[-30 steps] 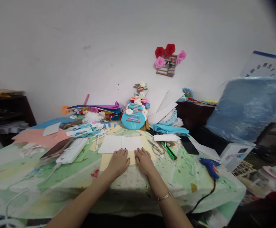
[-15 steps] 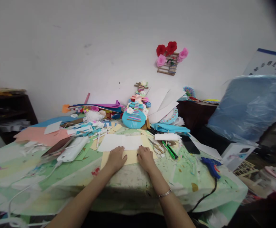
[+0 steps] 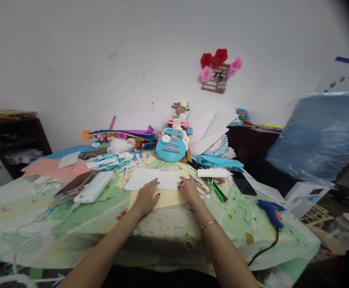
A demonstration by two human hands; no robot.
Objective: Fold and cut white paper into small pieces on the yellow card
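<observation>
A white sheet of paper (image 3: 141,179) with a faint crease near its middle lies flat on top of cream paper (image 3: 168,199). My left hand (image 3: 147,198) rests over the lower edge of the white sheet, fingers stretched forward and thumb apart. At the sheet's right end, my right hand (image 3: 189,190) touches the edge with fingers extended and thumb a little apart. Right of that hand lie gold-handled scissors (image 3: 203,188) and a green utility knife (image 3: 217,189). A paper roll (image 3: 213,173) sits just behind them.
A blue paper lute-like model (image 3: 171,150) stands at the back. To the left are a white power strip (image 3: 95,187), paper scraps (image 3: 110,162) and pink paper (image 3: 54,170). On the right lie a black phone (image 3: 243,183) and a blue glue gun (image 3: 271,212) with its cord.
My right hand has moved slightly forward and right to the white sheet's edge. My left hand has shifted slightly forward. The whole view has turned a little left.
</observation>
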